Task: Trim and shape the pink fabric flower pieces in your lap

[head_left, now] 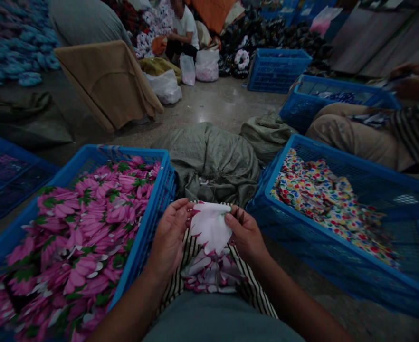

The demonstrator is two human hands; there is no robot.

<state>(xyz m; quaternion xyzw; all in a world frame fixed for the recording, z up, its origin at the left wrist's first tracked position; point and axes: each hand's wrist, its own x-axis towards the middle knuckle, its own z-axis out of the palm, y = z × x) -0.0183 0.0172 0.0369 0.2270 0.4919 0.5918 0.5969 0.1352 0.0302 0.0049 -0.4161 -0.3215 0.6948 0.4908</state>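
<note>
A white fabric piece with scalloped, pink-edged petals [211,227] is stretched between my two hands above my lap. My left hand [172,232] pinches its left edge, and my right hand [245,232] grips its upper right corner, where a bit of green shows. Below it, a small heap of similar white and pink pieces [213,273] lies on the striped cloth [262,297] over my lap. To the left stands a blue crate [165,159] full of pink petal-shaped pieces with green parts [88,213].
At right, another blue crate [295,199] holds multicoloured dotted fabric [323,199]. Grey-green sacks [209,152] lie ahead of my knees. A person in striped clothing sits at far right; another sits at the back. A brown cloth-draped seat [102,80] stands at upper left.
</note>
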